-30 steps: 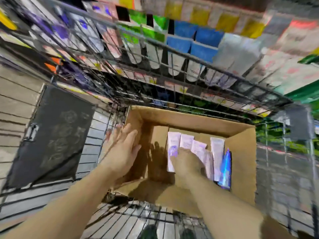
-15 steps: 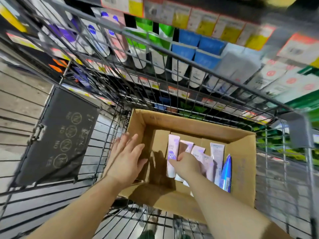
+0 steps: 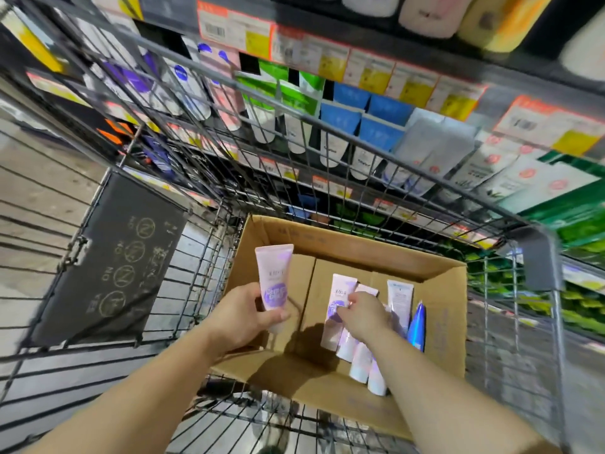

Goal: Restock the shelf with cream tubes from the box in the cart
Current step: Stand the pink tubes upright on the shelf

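Note:
An open cardboard box [image 3: 448, 316] sits in the wire cart [image 3: 327, 126]. My left hand [image 3: 242, 316] grips a pink cream tube with a purple label [image 3: 273, 276], held upright above the box's left side. My right hand [image 3: 363, 316] is down in the box, its fingers pinching another pink tube [image 3: 339, 303] among several pink tubes [image 3: 360, 362] lying there. A white tube [image 3: 400, 299] and a blue tube [image 3: 418, 326] lie at the right of the pile. The shelf [image 3: 360, 132] behind the cart holds rows of tubes.
A dark folded child-seat flap [image 3: 114, 257] hangs on the cart's left side. The cart's rim runs between me and the shelf. Price tags [image 3: 409, 83] line the shelf edges. Tiled floor shows at the left.
My left hand went from resting open on the box's left wall to holding a pink tube upright. My right hand shifted to a second tube in the box. The view tilted up.

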